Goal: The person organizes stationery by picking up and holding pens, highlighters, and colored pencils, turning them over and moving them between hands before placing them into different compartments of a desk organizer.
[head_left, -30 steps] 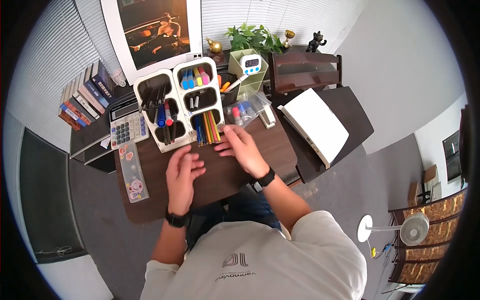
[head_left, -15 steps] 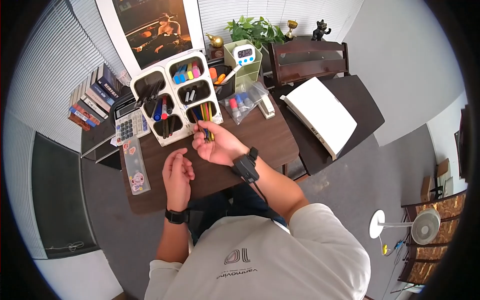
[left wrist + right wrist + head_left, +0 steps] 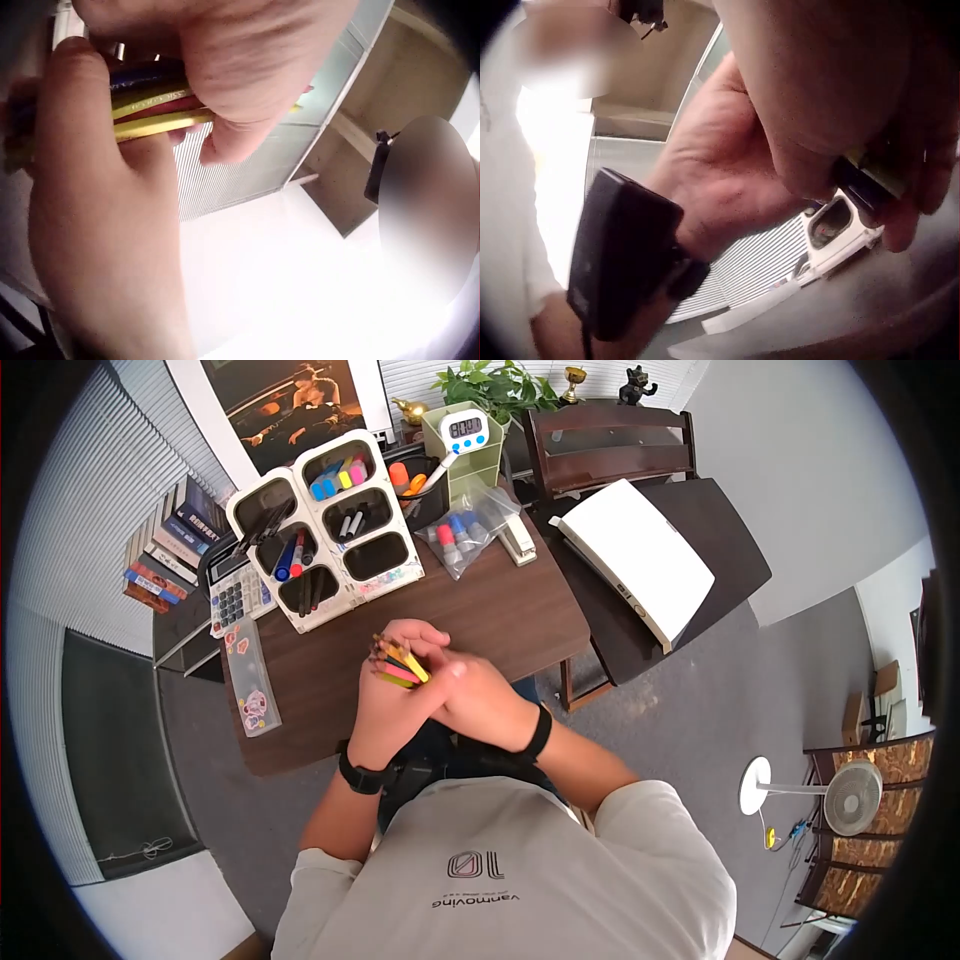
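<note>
A bundle of coloured pencils (image 3: pixel 400 665) is held between the two hands above the table's front part. The left hand (image 3: pixel 385 710) has its fingers curled round the bundle, and the right hand (image 3: pixel 488 702) meets it from the other side, also gripping. In the left wrist view, yellow and dark pencils (image 3: pixel 161 124) run from the left hand (image 3: pixel 105 202) to the right hand (image 3: pixel 255 67). The right wrist view shows dark pencil ends (image 3: pixel 862 184) by the right hand (image 3: pixel 840 82); the rest are hidden by fingers.
A white organizer (image 3: pixel 350 600) with pens and markers stands behind the hands. Beside it are a calculator (image 3: pixel 240 600), a sticker-covered case (image 3: pixel 250 680), a black pen cup (image 3: pixel 428 508), a plastic bag of bottles (image 3: pixel 465 535) and a stapler (image 3: pixel 518 540).
The right hand has drawn the pencils out of the organizer's lower right compartment and toward the body. The left hand has moved in and closed round them too.
</note>
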Available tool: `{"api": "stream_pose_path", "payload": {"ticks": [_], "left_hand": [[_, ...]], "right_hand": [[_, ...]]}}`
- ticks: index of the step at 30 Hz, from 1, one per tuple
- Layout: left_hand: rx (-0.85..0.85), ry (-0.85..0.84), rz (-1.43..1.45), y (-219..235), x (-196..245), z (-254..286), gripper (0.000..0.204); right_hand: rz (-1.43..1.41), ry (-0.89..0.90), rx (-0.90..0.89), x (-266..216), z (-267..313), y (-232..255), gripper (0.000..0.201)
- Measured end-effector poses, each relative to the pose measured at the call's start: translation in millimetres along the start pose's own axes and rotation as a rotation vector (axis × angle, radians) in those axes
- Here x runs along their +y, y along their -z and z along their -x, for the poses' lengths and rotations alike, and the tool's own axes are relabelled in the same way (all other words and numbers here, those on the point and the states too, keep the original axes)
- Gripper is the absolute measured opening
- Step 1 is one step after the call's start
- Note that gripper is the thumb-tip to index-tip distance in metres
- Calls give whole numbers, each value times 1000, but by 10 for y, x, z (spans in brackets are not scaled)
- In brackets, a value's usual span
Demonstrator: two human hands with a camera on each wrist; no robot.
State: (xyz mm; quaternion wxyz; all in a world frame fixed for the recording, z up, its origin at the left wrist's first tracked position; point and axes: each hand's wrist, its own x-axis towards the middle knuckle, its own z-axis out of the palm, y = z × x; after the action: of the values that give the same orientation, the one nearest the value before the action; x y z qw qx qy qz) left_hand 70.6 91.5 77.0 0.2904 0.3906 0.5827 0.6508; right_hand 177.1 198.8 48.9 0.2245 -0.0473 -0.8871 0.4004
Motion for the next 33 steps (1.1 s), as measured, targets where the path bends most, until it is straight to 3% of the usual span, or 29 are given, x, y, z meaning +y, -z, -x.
{"api": "stream_pose_path", "payload": {"ticks": [1, 4, 7, 9, 11, 15, 18, 19, 21, 23, 24, 25, 26, 29, 33], "left_hand": [[0, 0, -3, -4, -19, -39, 25], [85, -163, -150, 24, -57, -134, 6], [60, -113, -130, 143, -282, -151, 6], [59, -52, -134, 191, -428, -117, 6], [42, -167, -100, 208, -581, -120, 6], [68, -127, -111, 165, -559, -133, 6], [405, 22, 506, 200, -549, -152, 17], [407, 21, 503, 293, -562, -123, 17], [601, 173, 854, 433, -546, -37, 18], [644, 214, 812, 470, -520, 80, 17], [579, 226, 816, 504, -498, 144, 18], [517, 238, 820, 526, -483, 189, 19], [558, 269, 780, 517, -486, 217, 22], [622, 255, 719, 402, -375, 209, 22], [637, 317, 893, 358, -306, 197, 23]], "right_hand": [[103, 93, 23, 98, -74, -11, 29], [-66, 136, 141, 271, -280, -113, 35], [29, 112, 232, 378, -267, -270, 38], [72, 83, 154, 428, -224, -278, 44], [120, 122, 212, 434, -211, -282, 46], [164, 109, 251, 395, -220, -285, 46], [248, 157, 236, 365, -226, -233, 39], [194, 143, 201, 361, -222, -223, 41], [134, 128, 162, 346, -205, -184, 43], [58, 103, 54, 318, -203, -126, 44], [51, 108, 52, 315, -215, -116, 44], [53, 185, 50, 315, -217, -117, 43], [52, 261, 44, 308, -206, -124, 42], [57, 250, 5, 256, -217, -92, 38], [-20, 155, 47, 349, -220, -177, 35]]}}
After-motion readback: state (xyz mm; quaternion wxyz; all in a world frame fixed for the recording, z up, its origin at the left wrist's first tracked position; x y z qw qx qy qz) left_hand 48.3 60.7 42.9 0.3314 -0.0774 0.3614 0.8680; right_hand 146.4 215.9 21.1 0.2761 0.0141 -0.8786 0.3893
